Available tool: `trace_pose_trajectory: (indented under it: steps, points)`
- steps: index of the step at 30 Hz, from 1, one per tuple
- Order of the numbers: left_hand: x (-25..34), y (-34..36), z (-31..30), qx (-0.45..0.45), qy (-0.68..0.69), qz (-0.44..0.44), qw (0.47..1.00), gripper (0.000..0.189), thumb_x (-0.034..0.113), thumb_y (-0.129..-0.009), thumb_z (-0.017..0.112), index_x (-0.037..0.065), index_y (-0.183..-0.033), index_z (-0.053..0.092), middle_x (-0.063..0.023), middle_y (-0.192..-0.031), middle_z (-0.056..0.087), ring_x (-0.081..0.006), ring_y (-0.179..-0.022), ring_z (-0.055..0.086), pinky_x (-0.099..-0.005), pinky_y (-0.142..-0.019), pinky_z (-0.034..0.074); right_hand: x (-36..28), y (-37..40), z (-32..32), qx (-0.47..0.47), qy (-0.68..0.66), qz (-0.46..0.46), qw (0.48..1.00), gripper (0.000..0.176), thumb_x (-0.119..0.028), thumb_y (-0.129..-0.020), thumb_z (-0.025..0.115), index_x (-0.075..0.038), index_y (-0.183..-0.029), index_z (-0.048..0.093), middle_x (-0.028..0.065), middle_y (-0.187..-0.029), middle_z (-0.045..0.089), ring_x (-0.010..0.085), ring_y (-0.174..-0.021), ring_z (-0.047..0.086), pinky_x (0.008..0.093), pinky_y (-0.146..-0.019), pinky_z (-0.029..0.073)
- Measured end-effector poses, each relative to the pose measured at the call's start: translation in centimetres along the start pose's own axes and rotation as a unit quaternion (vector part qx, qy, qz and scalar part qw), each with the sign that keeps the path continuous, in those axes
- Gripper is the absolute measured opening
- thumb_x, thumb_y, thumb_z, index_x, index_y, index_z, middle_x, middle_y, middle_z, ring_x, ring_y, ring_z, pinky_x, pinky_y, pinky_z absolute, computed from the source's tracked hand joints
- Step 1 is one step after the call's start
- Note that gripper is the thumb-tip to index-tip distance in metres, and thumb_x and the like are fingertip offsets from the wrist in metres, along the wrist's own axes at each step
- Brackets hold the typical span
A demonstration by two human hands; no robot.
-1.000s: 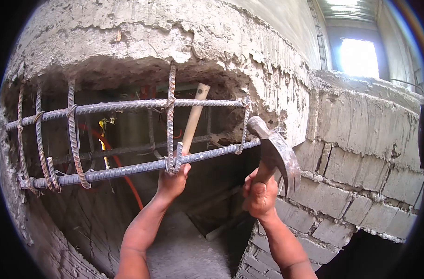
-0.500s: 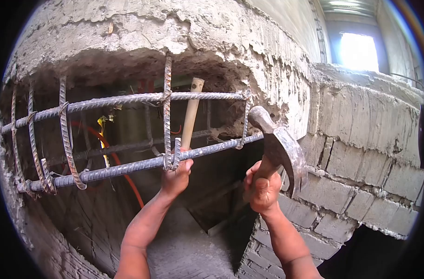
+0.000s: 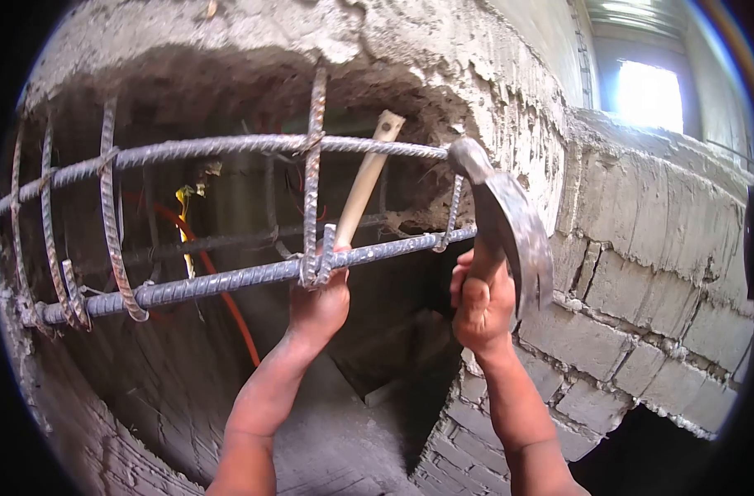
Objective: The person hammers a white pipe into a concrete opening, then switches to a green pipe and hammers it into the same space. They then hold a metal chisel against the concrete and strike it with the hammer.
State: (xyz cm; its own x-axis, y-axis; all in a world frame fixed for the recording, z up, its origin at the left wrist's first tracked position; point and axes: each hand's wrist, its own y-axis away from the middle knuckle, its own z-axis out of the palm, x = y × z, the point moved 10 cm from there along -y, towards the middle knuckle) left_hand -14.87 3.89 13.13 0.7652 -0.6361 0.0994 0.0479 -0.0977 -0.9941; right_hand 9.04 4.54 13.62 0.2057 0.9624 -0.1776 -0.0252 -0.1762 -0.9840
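My left hand [image 3: 319, 307] is closed just under the lower bar, its fingers partly hidden behind the steel. From it a pale cream rod [image 3: 362, 197], perhaps a pipe, rises tilted right, behind the upper bar, with a dark spot near its top. My right hand [image 3: 486, 304] grips a claw hammer [image 3: 509, 221] by the handle, close below the head. The hammer's face points up and left, beside the right end of the upper rebar [image 3: 203, 150]; its claw hangs to the right. The lower rebar [image 3: 211, 285] runs in front of my left wrist.
Vertical rebar stirrups [image 3: 111, 215] cross the bars under a broken concrete beam [image 3: 261, 29]. Inside the cavity are an orange hose [image 3: 243, 324] and a yellow strip [image 3: 183, 223]. A brick wall [image 3: 641, 289] stands at right, with a bright window opening [image 3: 649, 95] beyond.
The rod has shifted right and up and leans more to the right. The hammer and my right hand have risen slightly, with the hammer head nearer the upper bar's end. The view has moved too.
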Motion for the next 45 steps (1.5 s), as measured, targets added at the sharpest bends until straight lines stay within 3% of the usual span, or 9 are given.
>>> trace_pose_trajectory:
  steps: [8,18,23,26,29,36,39,42,45]
  points:
    - [-0.1,0.1,0.0,0.018,-0.019,0.02,0.999,0.023,0.001,-0.089,0.063,0.01,-0.109,0.071,-0.014,-0.099,0.07,-0.0341,-0.086,0.066,-0.0454,-0.07,0.051,-10.1,-2.4,0.6,-0.087,-0.052,-0.273,0.957,0.065,-0.068,-0.095,0.046,-0.004,-0.096,0.056,0.0027,-0.07,0.054,0.0147,-0.06,0.052,0.0284,-0.055,0.044]
    - [-2.2,-0.5,-0.5,0.028,0.166,-0.064,0.984,0.008,0.007,-0.084,0.064,0.004,-0.092,0.064,-0.0162,-0.075,0.063,-0.0384,-0.072,0.062,-0.0474,-0.066,0.048,-5.2,-4.2,0.7,-0.087,0.155,-0.042,0.983,0.059,-0.063,-0.101,0.039,-0.007,-0.096,0.056,0.0005,-0.067,0.05,0.0092,-0.057,0.048,0.0258,-0.051,0.04]
    - [-2.7,-0.5,0.3,0.045,0.171,-0.041,0.983,0.009,0.009,-0.082,0.066,0.003,-0.088,0.064,-0.0173,-0.076,0.065,-0.0387,-0.075,0.064,-0.0458,-0.066,0.049,-12.6,-3.3,0.7,-0.067,-0.12,-0.28,0.95,0.051,-0.053,-0.102,0.042,-0.006,-0.089,0.058,0.0027,-0.066,0.051,0.0119,-0.054,0.05,0.0271,-0.048,0.037]
    - [-3.3,-0.7,1.0,0.028,0.208,-0.059,0.976,0.011,0.011,-0.083,0.065,0.001,-0.088,0.066,-0.0186,-0.08,0.067,-0.0393,-0.078,0.065,-0.0448,-0.066,0.05,-8.1,-3.4,1.2,-0.071,0.194,-0.261,0.943,0.041,-0.04,-0.103,0.047,-0.004,-0.086,0.057,0.0031,-0.067,0.049,0.0131,-0.054,0.049,0.0273,-0.05,0.038]
    - [-3.3,-0.5,1.6,-0.007,0.205,-0.05,0.977,0.009,0.01,-0.085,0.063,0.002,-0.087,0.066,-0.0207,-0.081,0.066,-0.0412,-0.078,0.064,-0.0443,-0.064,0.049,-1.6,-5.1,-1.0,-0.099,0.29,0.022,0.951,0.043,-0.037,-0.103,0.047,-0.002,-0.08,0.056,0.0043,-0.072,0.051,0.0124,-0.057,0.05,0.0264,-0.052,0.039]
    - [-2.2,-0.8,0.1,0.017,0.188,-0.009,0.982,0.014,0.016,-0.091,0.065,0.005,-0.098,0.061,-0.0159,-0.07,0.061,-0.0352,-0.069,0.063,-0.0439,-0.06,0.047,-12.8,-1.9,0.1,-0.075,-0.174,-0.24,0.952,0.054,-0.062,-0.095,0.052,-0.009,-0.083,0.049,0.0029,-0.066,0.048,0.0163,-0.058,0.047,0.0283,-0.051,0.039]
    - [-0.8,-0.8,-1.2,0.046,0.185,0.005,0.982,0.009,0.012,-0.09,0.064,0.005,-0.093,0.061,-0.0147,-0.066,0.058,-0.0342,-0.062,0.06,-0.0438,-0.057,0.046,-9.4,-4.1,0.6,-0.171,0.242,-0.275,0.915,0.055,-0.056,-0.099,0.048,-0.005,-0.082,0.06,0.0062,-0.072,0.057,0.0184,-0.058,0.051,0.0303,-0.054,0.043]
    - [0.7,-1.3,-2.3,0.087,0.12,0.035,0.988,0.024,0.026,-0.094,0.065,0.004,-0.086,0.059,-0.0147,-0.06,0.056,-0.0335,-0.056,0.058,-0.043,-0.053,0.045,-0.4,-5.7,-0.2,-0.165,0.153,0.037,0.974,0.041,-0.039,-0.105,0.043,-0.002,-0.094,0.058,0.003,-0.072,0.055,0.01,-0.057,0.049,0.0248,-0.053,0.04]
    - [0.0,-1.3,-2.2,0.1,0.123,0.041,0.986,0.03,0.03,-0.096,0.064,0.004,-0.082,0.056,-0.0148,-0.059,0.053,-0.034,-0.054,0.056,-0.0436,-0.05,0.043,-6.5,-4.7,-0.5,-0.137,0.098,-0.159,0.973,0.053,-0.058,-0.1,0.045,-0.005,-0.095,0.054,0.0007,-0.068,0.051,0.0115,-0.058,0.049,0.0255,-0.052,0.04]
